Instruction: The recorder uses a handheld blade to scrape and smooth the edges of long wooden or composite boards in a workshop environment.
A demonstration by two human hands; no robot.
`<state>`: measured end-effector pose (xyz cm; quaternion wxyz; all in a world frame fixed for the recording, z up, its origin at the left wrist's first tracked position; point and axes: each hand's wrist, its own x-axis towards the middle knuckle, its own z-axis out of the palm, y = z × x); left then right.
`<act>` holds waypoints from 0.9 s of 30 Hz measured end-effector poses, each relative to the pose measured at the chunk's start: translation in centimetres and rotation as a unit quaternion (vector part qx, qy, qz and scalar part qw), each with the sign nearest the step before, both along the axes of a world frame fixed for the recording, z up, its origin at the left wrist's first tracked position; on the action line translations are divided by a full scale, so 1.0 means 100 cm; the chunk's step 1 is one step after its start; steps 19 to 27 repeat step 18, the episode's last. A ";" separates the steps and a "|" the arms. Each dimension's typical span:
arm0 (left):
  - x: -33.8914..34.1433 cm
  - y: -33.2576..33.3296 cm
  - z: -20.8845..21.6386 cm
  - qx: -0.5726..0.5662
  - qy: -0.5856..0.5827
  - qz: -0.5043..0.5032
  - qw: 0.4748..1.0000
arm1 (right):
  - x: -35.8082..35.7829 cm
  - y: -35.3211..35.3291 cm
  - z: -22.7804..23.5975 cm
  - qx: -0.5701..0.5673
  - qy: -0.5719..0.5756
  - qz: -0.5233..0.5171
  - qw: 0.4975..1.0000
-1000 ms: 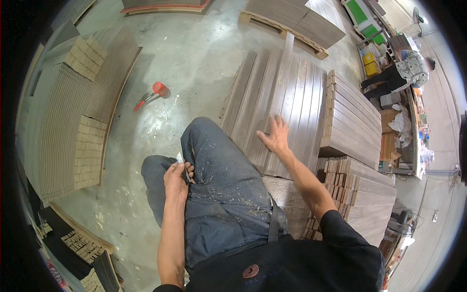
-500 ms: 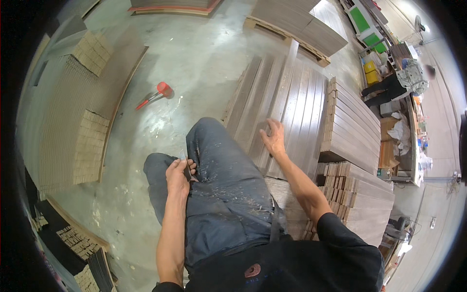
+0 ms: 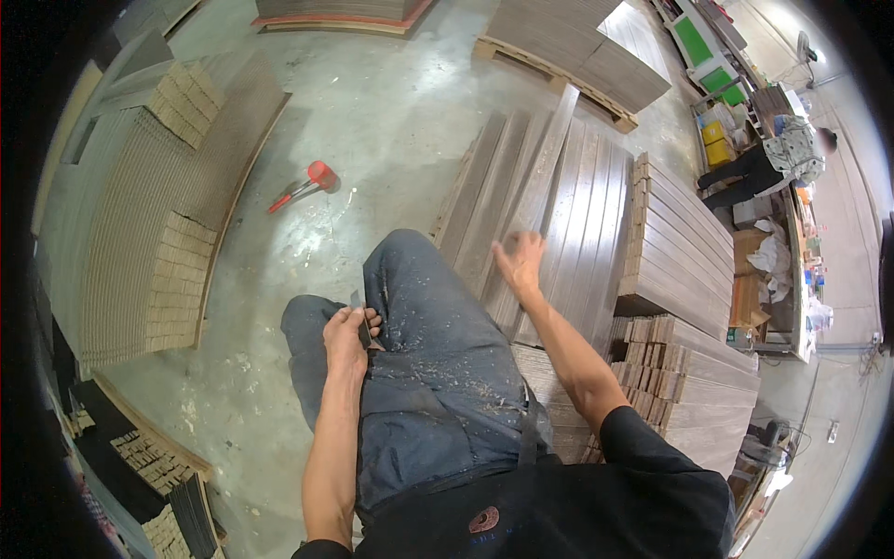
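My left hand (image 3: 348, 337) is closed around a small flat-bladed scraper (image 3: 357, 300) resting near my knee. The pale blade points up past my fingers, and a dark handle shows partly at the palm. My right hand (image 3: 520, 263) reaches out over the brown wood-grain planks (image 3: 582, 186), its fingers apart and slightly blurred. Beneath it, one long plank (image 3: 551, 149) lies slantwise over the others. Whether the fingertips touch that plank I cannot tell.
A red-headed mallet (image 3: 321, 174) lies on the floor ahead. Tall board stacks (image 3: 140, 242) stand at the left. More stacked planks (image 3: 684, 247) sit to the right, and a loaded pallet (image 3: 559, 79) is farther off. Another person (image 3: 790, 154) stands by a cluttered workbench.
The long plank under my right hand has turned to a more slanted position. My right hand has shifted slightly, fingers spreading. My left hand keeps its hold on the scraper.
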<state>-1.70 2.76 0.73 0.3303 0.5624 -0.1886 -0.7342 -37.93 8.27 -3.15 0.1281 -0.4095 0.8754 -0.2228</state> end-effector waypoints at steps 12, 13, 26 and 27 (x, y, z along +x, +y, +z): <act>-0.005 -0.002 0.004 0.006 0.000 0.004 1.000 | -0.033 -0.033 -0.004 0.021 -0.069 -0.146 0.987; -0.005 -0.003 0.005 0.006 -0.005 0.003 1.000 | -0.030 -0.029 -0.004 0.021 -0.068 -0.147 0.987; -0.005 -0.003 0.006 -0.004 -0.007 -0.018 1.000 | -0.014 -0.001 -0.013 0.030 -0.108 -0.110 0.988; -0.005 -0.003 0.006 -0.004 -0.007 -0.018 1.000 | -0.014 -0.001 -0.013 0.030 -0.108 -0.110 0.988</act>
